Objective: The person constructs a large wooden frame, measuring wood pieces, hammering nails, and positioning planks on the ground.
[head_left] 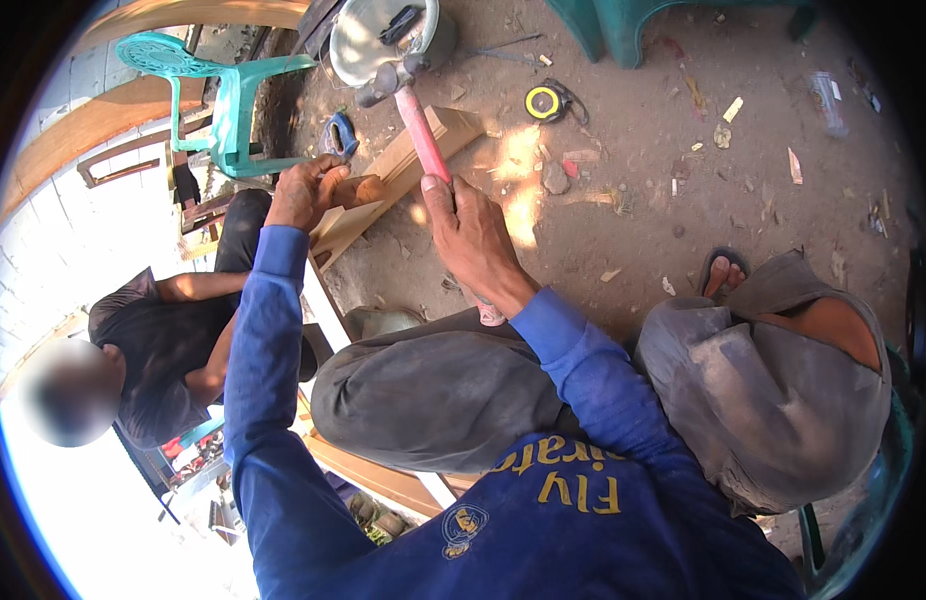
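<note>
My right hand (pixel 478 240) is wrapped round the red handle of a hammer (pixel 423 135), its metal head raised away from me over the boards. My left hand (pixel 305 192) is closed in a pinch beside the light wooden boards (pixel 408 155); whatever lies between its fingertips is too small to make out. Next to those fingers is a brown rounded shape (pixel 361 190), which I cannot identify. The boards slant from my left hand toward the far right.
A bucket (pixel 438 45), a blue-handled tool (pixel 340 135) and a tape measure (pixel 548 102) are on the dirt ground beyond the boards. A green plastic chair (pixel 233 115) stands at the far left. One person in black (pixel 163 330) sits at my left; another in grey trousers (pixel 753 390) sits at right.
</note>
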Available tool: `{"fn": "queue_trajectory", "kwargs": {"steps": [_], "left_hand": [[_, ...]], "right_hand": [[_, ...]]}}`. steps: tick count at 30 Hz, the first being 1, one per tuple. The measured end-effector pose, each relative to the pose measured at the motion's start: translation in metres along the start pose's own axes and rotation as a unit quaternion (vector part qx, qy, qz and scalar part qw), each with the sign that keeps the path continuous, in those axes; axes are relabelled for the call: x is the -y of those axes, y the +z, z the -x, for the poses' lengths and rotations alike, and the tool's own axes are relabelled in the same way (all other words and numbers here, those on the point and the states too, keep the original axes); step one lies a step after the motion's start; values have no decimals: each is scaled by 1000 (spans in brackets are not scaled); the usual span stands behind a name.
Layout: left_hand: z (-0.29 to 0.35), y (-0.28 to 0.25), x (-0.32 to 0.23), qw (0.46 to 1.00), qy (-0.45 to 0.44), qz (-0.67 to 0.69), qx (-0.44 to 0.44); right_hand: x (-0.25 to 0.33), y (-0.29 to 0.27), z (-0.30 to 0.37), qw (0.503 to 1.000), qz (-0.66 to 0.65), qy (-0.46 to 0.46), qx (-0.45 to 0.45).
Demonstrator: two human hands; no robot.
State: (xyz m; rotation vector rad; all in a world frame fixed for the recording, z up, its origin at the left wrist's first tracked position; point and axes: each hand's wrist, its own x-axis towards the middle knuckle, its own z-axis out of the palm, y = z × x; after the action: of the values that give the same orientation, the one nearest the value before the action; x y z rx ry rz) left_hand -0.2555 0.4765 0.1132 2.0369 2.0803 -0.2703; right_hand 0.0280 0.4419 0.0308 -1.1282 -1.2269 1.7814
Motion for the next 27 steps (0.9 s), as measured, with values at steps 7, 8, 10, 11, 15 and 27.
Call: {"fn": "queue_trajectory", "kwargs": {"steps": [7, 8, 10, 11, 15, 27], "left_hand": [[-11, 10, -49, 988, -26, -147, 30], [-11, 8, -54, 980, -37, -188, 56], [13, 12, -47, 988, 41, -144, 41], [26, 10, -46, 990, 82, -109, 16], [34, -14, 10, 971, -66, 196, -124], [15, -9, -23, 993, -42, -45, -100]], "right_hand": [[6, -10, -7, 999, -8, 12, -32], [4, -8, -7, 999, -2, 26, -19], [-2, -3, -7, 999, 7, 32, -7], [-4, -3, -8, 999, 19, 42, 2], [4, 7, -1, 999, 8, 33, 17], [-1, 1, -4, 998, 24, 50, 30]]}}
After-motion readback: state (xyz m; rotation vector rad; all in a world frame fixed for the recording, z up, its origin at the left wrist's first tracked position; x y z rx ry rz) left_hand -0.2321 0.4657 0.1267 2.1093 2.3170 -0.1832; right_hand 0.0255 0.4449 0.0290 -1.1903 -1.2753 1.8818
